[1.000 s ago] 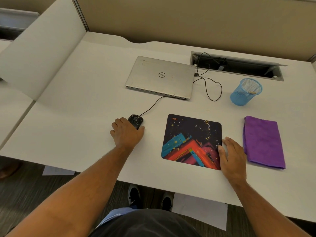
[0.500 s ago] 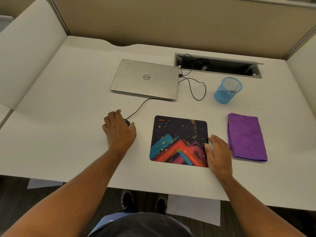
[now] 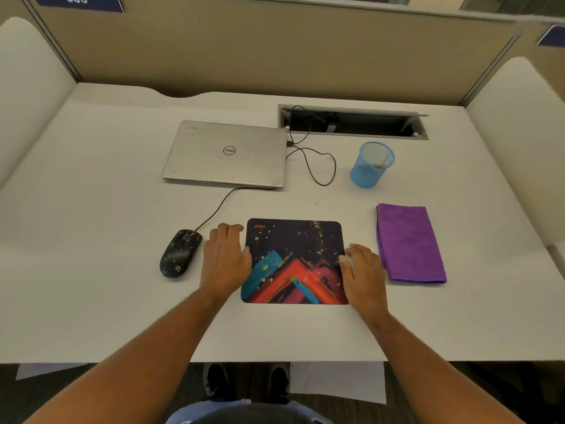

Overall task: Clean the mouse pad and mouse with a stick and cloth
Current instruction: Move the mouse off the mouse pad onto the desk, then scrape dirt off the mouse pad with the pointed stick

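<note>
Desk (image 3: 91, 209) first: mouse pad (image 3: 293, 261) lies flat between my left hand (image 3: 226, 261) and right hand (image 3: 363, 270), both flat, fingers relaxed, gripping nothing. Cloth (image 3: 409, 243) lies just right of my right hand, its long axis running away from me; mouse (image 3: 180, 252) sits left.

A closed silver laptop (image 3: 224, 154) lies on the white bench (image 3: 91, 209), blue mesh cup (image 3: 370, 165) to its right, near the cable tray (image 3: 351, 121).

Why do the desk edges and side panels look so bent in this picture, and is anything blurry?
Head view: the wide-angle lens bows the desk edges and the side partitions. Lighting is soft and even, with faint shadows beside the mouse and laptop. The centre is sharp; the far corners smear slightly.
</note>
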